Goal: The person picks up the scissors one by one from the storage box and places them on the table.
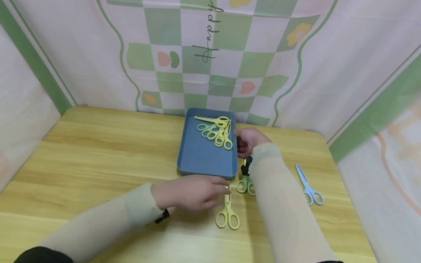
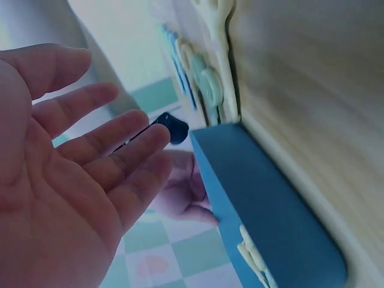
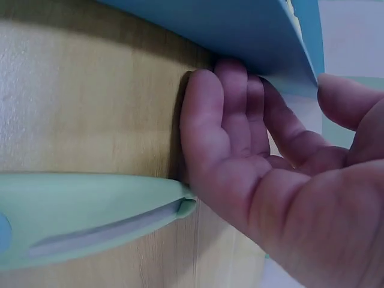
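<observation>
A blue rectangular tray [image 1: 207,161] stands at the back middle of the table, with several yellow and green scissors [image 1: 220,128] bunched in its far part. My right hand [image 1: 249,140] grips the tray's right side; in the right wrist view its thumb [image 3: 345,99] is at the rim and its curled fingers [image 3: 204,108] lie against the outer wall near the bottom. My left hand [image 1: 193,191] is held just before the tray's near edge, fingers extended, holding nothing. Its fingertips overlap the blades of yellow scissors [image 1: 228,213] in the head view.
Green scissors [image 1: 242,184] lie right of the tray's near corner, partly hidden by my right sleeve [image 1: 283,206]. Farther right are light blue scissors [image 1: 306,183]. A patterned cloth [image 1: 220,31] hangs behind the wooden table [image 1: 117,148].
</observation>
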The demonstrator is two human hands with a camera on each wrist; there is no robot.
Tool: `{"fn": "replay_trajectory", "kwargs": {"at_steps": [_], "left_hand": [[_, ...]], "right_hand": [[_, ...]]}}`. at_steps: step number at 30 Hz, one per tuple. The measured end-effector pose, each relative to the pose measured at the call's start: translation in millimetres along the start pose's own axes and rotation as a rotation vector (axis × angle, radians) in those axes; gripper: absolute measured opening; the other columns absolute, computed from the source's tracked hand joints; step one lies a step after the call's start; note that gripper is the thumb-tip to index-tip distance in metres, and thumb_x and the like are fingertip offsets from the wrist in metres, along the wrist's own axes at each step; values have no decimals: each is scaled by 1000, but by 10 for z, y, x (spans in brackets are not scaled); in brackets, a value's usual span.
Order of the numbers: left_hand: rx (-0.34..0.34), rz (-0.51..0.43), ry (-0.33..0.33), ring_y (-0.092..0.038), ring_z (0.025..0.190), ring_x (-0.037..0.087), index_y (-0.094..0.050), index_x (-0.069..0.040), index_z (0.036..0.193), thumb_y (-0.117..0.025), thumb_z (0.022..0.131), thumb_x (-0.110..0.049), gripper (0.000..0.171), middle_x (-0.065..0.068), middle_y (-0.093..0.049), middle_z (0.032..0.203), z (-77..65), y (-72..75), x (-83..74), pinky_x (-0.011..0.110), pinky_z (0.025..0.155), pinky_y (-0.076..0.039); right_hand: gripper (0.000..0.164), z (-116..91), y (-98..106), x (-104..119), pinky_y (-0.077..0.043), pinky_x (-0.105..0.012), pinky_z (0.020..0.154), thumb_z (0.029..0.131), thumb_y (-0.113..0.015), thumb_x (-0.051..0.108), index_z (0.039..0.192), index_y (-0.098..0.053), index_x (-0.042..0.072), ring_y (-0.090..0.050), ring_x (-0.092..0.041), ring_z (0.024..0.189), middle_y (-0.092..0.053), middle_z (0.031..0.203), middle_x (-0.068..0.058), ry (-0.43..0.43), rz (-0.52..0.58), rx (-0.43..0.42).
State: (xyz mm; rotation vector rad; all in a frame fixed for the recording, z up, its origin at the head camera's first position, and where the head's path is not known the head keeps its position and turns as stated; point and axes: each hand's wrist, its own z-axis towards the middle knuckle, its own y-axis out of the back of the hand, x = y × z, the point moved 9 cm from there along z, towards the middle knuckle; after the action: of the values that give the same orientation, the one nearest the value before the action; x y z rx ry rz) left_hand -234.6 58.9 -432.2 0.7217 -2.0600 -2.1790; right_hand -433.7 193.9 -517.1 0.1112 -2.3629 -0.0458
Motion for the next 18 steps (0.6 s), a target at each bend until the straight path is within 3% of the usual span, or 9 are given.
{"fn": "replay_trajectory", "kwargs": {"at_steps": [7, 11, 14, 18], "left_hand": [[-38, -95, 74, -48, 131, 25, -53, -8, 142, -55, 103, -23, 42, 11, -50, 144, 3, 244, 198, 35, 111, -35], [-83, -119, 119, -51, 127, 23, -57, -7, 137, -56, 102, -23, 39, 10, -56, 138, 46, 399, 407, 35, 110, -37], [-88, -108, 211, -53, 125, 21, -59, -7, 135, -57, 102, -23, 37, 7, -59, 134, 119, 475, 636, 33, 107, -39], [-43, -96, 389, -53, 125, 21, -59, -6, 135, -55, 102, -25, 38, 6, -60, 134, 250, 556, 975, 35, 107, -40]], "right_hand": [[40, 29, 1, 10, -55, -41, 86, 105, -51, 29, 133, -54, 0, -60, -28, 100, -61, 116, -15, 19, 55, 24], [39, 38, 27, 11, -57, -40, 81, 105, -53, 29, 131, -55, 0, -61, -28, 98, -61, 115, -15, 38, 56, 6], [38, 44, 34, -8, -57, -40, 80, 104, -53, 29, 130, -55, 0, -60, -27, 97, -60, 113, -15, 30, 73, 3], [36, 46, 49, -35, -56, -39, 80, 104, -54, 29, 127, -56, 2, -60, -26, 94, -59, 111, -13, 7, 89, -10]]}}
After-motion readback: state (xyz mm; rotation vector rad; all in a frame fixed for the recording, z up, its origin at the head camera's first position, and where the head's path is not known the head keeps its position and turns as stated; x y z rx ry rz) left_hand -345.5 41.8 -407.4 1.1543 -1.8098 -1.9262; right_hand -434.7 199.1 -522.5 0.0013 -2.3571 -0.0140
